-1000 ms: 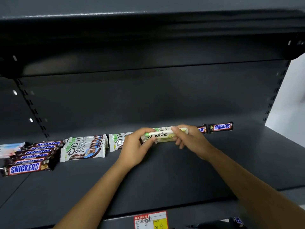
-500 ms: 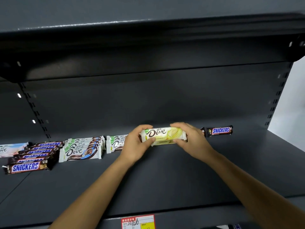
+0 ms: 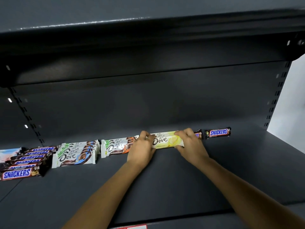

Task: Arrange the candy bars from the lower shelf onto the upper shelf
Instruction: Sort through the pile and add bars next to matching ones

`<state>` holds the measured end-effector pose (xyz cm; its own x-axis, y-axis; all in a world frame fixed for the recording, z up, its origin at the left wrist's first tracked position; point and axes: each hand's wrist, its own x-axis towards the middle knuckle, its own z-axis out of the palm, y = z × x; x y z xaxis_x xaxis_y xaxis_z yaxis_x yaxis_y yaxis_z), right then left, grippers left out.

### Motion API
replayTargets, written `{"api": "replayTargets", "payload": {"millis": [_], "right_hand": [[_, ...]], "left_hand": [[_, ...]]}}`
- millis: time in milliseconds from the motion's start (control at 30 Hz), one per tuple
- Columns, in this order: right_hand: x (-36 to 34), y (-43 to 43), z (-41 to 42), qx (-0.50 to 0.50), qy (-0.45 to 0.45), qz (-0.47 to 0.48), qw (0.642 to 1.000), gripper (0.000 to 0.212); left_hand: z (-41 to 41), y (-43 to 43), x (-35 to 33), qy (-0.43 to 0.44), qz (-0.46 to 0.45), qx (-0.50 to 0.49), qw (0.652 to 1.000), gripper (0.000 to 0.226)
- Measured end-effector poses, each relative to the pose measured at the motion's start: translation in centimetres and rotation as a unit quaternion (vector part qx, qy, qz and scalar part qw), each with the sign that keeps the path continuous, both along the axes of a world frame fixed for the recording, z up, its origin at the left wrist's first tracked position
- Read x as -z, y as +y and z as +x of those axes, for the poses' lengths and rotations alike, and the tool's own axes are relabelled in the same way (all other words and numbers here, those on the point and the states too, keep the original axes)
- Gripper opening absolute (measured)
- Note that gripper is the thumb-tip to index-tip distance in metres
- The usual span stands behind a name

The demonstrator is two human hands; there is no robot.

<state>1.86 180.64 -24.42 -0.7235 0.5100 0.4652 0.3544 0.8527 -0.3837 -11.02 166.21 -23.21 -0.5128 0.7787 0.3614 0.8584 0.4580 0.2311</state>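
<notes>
A stack of yellow-white Dove bars (image 3: 166, 140) lies on the dark shelf (image 3: 165, 179) near its back. My left hand (image 3: 142, 149) grips the stack's left end and my right hand (image 3: 191, 146) grips its right end. Left of my hands sit an orange-trimmed Dove stack (image 3: 115, 146) and a blue-trimmed Dove stack (image 3: 76, 154). Several Snickers bars (image 3: 24, 162) are stacked at the far left. One Snickers bar (image 3: 217, 133) lies to the right, and another (image 3: 198, 134) is partly hidden behind my right hand.
A shelf board (image 3: 148, 27) overhangs above. The back panel (image 3: 148, 104) stands close behind the candy row. A pale packet (image 3: 8, 153) lies at the left edge. A price label (image 3: 130, 227) shows on the shelf's front lip.
The Dove stack in my two hands has moved from a raised, tilted hold down to the shelf, in line with the other stacks. The camera has shifted slightly.
</notes>
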Motion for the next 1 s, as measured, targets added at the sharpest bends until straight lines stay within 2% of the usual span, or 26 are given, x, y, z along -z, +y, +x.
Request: {"api": "replayTargets", "payload": {"millis": [167,500,767,933,1000], "right_hand": [[0.6,0.2,-0.1,-0.005,-0.015,0.016,1.000,0.040],[0.6,0.4,0.3,0.037,-0.020,-0.011,0.999,0.047],[0.6,0.3,0.7,0.043,-0.013,-0.069,0.997,0.046],[-0.3,0.1,1.1,0.041,0.014,-0.025,0.999,0.042],[-0.9,-0.2,1.3,0.018,0.013,-0.014,1.000,0.039]], "left_hand": [[-0.1,0.6,0.9,0.039,-0.033,-0.015,0.999,0.038],[0.3,1.3,0.6,0.096,-0.077,-0.058,0.991,0.036],[1.1,1.5,1.4,0.124,-0.034,-0.080,0.988,0.032],[2.4,1.2,1.0,0.190,-0.006,-0.079,0.978,0.062],[3.1,0.9,0.9,0.188,0.014,-0.067,0.980,0.060]]}}
